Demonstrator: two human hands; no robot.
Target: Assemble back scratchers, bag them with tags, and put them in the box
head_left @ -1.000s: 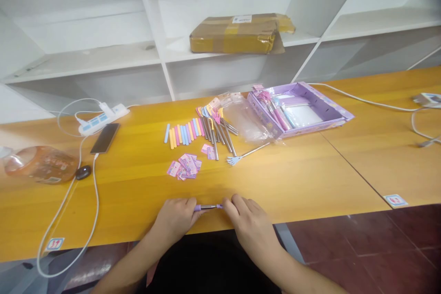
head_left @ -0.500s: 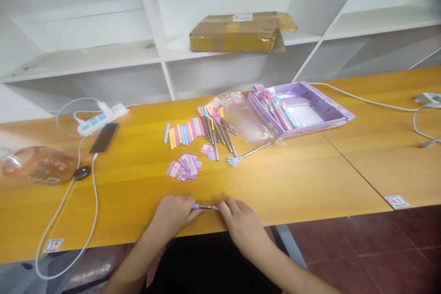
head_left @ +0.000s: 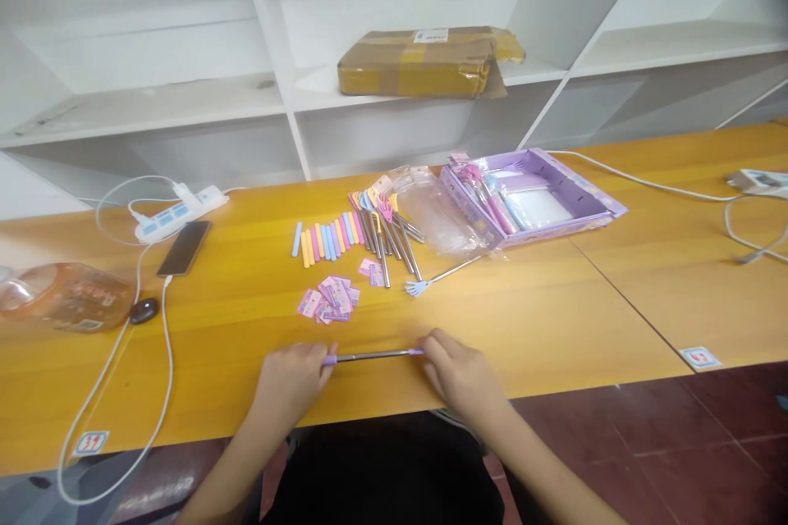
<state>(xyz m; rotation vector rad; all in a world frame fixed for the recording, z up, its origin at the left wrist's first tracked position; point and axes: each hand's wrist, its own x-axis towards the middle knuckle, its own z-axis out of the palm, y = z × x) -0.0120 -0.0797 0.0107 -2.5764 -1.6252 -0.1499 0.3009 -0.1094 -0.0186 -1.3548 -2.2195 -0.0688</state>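
Between my hands a thin metal rod (head_left: 373, 356) with purple ends lies level, close above the table's front part. My left hand (head_left: 295, 377) is closed round its purple left end. The purple right end is gripped by my right hand (head_left: 459, 369). Beyond them lie pink and purple cards (head_left: 332, 299), a row of coloured sticks (head_left: 326, 239), and a pile of metal rods with coloured hand-shaped heads (head_left: 387, 234). One rod with a light blue hand head (head_left: 419, 288) lies apart, nearer my right hand.
Clear plastic bags (head_left: 440, 217) lie beside a purple tray (head_left: 584, 184) of wrapped items. At left are a phone (head_left: 184, 248), power strip (head_left: 181, 213), cables, black mouse-like object (head_left: 144, 311) and orange bottle (head_left: 74, 297). A cardboard box (head_left: 419, 66) sits on the shelf.
My hands have moved apart, the left one leftward and the right one rightward. Much more of the metal rod now shows between them.
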